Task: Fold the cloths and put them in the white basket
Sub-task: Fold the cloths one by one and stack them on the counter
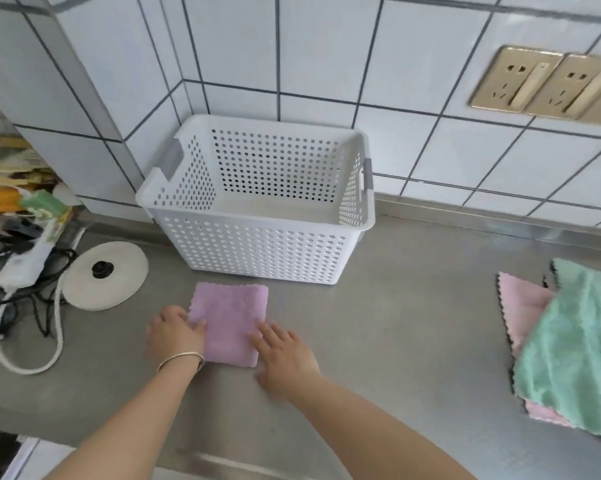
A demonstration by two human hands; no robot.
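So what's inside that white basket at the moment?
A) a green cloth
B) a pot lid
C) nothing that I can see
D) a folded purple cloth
C: the white basket shows only its bare floor, while the purple cloth lies on the counter in front of it under the left hand and right hand, and the green cloth lies off to the right.

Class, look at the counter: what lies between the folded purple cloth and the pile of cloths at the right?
Nothing. In the head view, the stretch of grey counter between the purple cloth and the green cloth atop the pink cloth is bare.
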